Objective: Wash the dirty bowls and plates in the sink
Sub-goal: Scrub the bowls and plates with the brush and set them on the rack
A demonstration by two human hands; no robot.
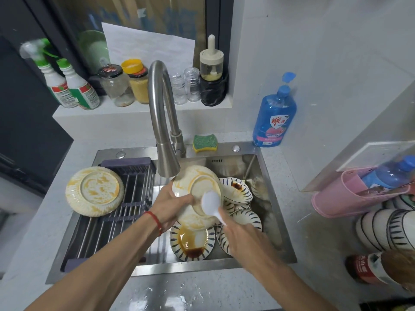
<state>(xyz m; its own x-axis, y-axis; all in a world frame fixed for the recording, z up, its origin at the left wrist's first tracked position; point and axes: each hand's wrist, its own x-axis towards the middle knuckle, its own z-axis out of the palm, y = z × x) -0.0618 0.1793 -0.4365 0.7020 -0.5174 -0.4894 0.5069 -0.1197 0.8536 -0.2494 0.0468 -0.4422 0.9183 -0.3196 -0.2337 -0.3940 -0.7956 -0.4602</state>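
On the far left of the window ledge we are seeing two spray bottles (67,84) leaning together, and beside them a row of jars (125,84). Below, a cream plate (94,191) smeared with yellow residue is lying on the dark drying rack (125,212) that is spanning the left part of the steel sink (278,221).

Our left hand (170,204) is gripping the lower left rim of a second cream plate (197,187), fingers curled around its edge, and is tilting it under the spout of the faucet (164,131). That plate is carrying orange streaks. We cannot tell whether water is running.

Our right hand (241,234) is closing around the handle of a white spoon (211,204), whose bowl is resting against the face of the held plate.

Under both hands, blue-striped bowls and plates (193,241) are piling up in the basin, several stained with dark brown sauce.

Behind the sink a green and yellow sponge (205,143) is sitting on the rim, and further right a blue bottle of dish soap (274,117) is standing in the corner with its cap flipped open. At the far right a pink holder (336,198) is lying tipped over near stacked striped bowls (386,230).
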